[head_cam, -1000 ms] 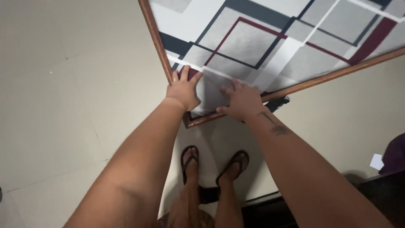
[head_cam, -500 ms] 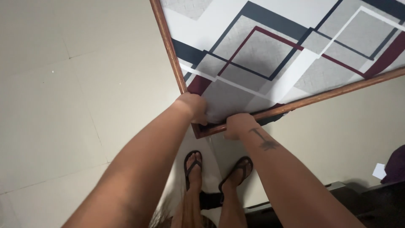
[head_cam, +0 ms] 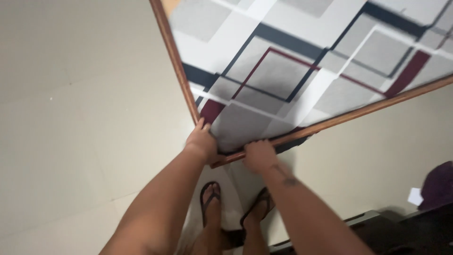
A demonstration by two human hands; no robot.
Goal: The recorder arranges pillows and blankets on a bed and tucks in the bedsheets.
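Note:
A bed sheet printed with grey, white, navy and maroon rectangles covers a mattress inside a brown wooden bed frame. Both hands are at the bed's near corner. My left hand presses against the left side of that corner, fingers pushed into the sheet's edge beside the rail. My right hand curls over the lower rail just right of the corner, fingers closed on the sheet's hem. A dark strip of cloth hangs under the rail by the right hand. The picture is slightly blurred.
My feet in dark sandals stand on the beige tiled floor right below the corner. A purple cloth and a white slip of paper lie at the right edge, above dark furniture.
A second ago both hands lay flat on the sheet at the corner. They have since curled down over the frame edge, and the view has shifted slightly.

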